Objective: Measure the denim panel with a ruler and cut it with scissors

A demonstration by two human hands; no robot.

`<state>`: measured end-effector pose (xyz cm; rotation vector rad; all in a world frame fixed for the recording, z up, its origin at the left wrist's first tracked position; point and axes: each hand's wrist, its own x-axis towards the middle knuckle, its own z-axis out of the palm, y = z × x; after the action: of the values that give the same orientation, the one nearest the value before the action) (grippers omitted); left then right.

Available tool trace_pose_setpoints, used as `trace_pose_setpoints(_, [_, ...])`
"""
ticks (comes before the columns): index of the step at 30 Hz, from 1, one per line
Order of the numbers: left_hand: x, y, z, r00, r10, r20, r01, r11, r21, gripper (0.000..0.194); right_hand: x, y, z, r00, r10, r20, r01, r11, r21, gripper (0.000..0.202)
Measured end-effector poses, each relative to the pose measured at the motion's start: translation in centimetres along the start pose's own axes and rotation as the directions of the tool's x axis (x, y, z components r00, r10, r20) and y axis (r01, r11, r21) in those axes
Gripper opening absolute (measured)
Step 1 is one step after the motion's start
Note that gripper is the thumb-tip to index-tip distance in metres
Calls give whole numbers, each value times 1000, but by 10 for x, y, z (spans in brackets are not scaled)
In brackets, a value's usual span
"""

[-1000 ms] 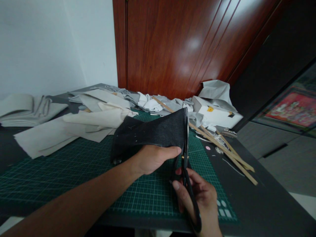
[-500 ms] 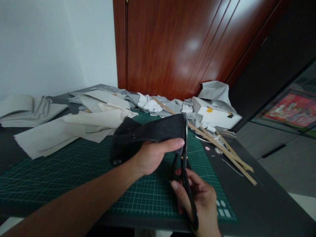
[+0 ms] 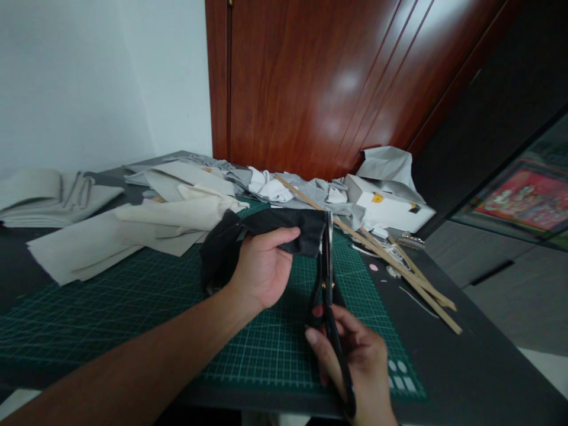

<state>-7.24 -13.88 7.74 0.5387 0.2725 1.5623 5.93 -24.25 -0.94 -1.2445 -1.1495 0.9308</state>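
Observation:
Pinched between the thumb and fingers of my left hand (image 3: 266, 269) is a piece of black fabric (image 3: 284, 222), raised above the green cutting mat (image 3: 257, 355). The fabric sags in a fold to the left of the hand. My right hand (image 3: 355, 355) is closed around the handles of black-handled scissors (image 3: 327, 284), which point away from me. Their serrated blades stand along the right edge of the fabric. Whether cloth lies between the blades is hard to make out.
Cream fabric pieces (image 3: 177, 216) lie at the left, near a folded cloth stack (image 3: 44, 198). Grey and white scraps (image 3: 275, 186) are heaped along the back. Wooden strips (image 3: 399, 269) and a white box (image 3: 386, 201) occupy the right side of the dark table (image 3: 470, 367).
My left hand has shifted left along the fabric, its thumb now away from the blades. The fabric's top edge sits slightly lower. The scissors have barely moved.

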Motion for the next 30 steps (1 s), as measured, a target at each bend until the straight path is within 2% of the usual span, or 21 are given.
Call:
trace_pose_setpoints(7, [6, 4, 2, 999, -41, -14, 41, 999, 3, 44, -1, 5, 0, 999, -32, 30, 33, 999, -16, 30])
trace_pose_setpoints(12, [7, 11, 1, 998, -56, 3, 56, 998, 18, 39, -1, 5, 0, 997, -50, 59, 52, 998, -31, 28])
trace_pose_setpoints(14, [7, 14, 3, 997, -63, 33, 62, 998, 18, 29, 0, 8, -1, 995, -57, 78, 59, 998, -24, 28])
trace_pose_setpoints(17, [6, 18, 7, 998, -19, 57, 16, 999, 39, 10, 1, 13, -1, 985, -103, 135, 104, 995, -5, 29])
trace_pose_setpoints(22, [5, 15, 9, 994, 25, 104, -34, 995, 90, 11, -5, 10, 1, 993, -57, 102, 59, 998, -8, 30])
trace_pose_setpoints(30, [1, 3, 7, 975, 214, -59, -203, 966, 161, 21, -11, 2, 7, 995, 14, 101, -16, 1000, 17, 31])
